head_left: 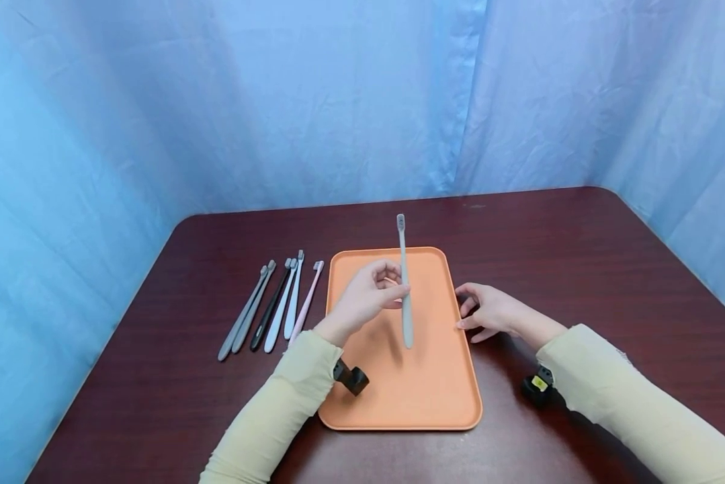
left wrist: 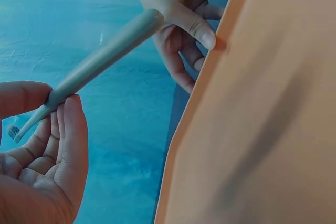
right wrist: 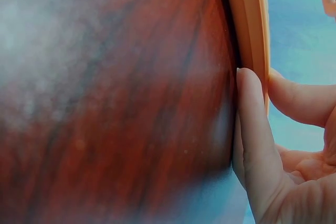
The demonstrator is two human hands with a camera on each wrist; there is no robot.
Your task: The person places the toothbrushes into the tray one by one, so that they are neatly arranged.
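slim grey plastic toothbrush | pinched mid-handle, lifted, head toward frame top, centre of frame | flat orange rectangular plastic tray | lying on counter beneath, lower centre, right rim touched

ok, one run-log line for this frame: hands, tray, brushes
left hand: pinches grey toothbrush above orange tray | right hand: fingertips on tray's right rim | row of toothbrushes: on table, left of tray

Toothbrushes: six in total, five lying on the table and one grey toothbrush held above it. Orange tray: one.
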